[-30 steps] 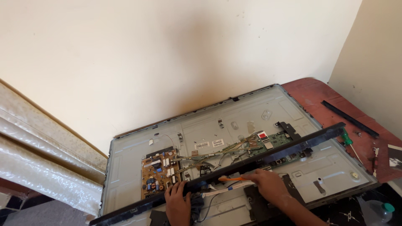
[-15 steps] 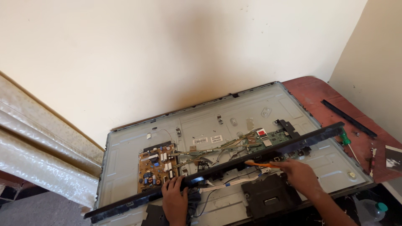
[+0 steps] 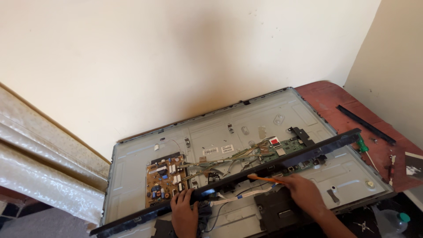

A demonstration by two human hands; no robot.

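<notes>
Left hand (image 3: 184,210) gripped long black strip (image 3: 246,175) over opened television back (image 3: 132,167), right hand (image 3: 302,191) pinched orange tool (image 3: 264,178) against it.

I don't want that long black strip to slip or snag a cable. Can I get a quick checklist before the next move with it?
1. Left hand gripping the long black strip: ok, fingers curl over its edge.
2. Right hand steady on the orange tool: ok, tip meets the strip.
3. Strip's far end free: ok, it overhangs the panel near the green screwdriver.
4. White ribbon cable clear of the strip: cannot tell.
5. Brown circuit board untouched: ok.
</notes>
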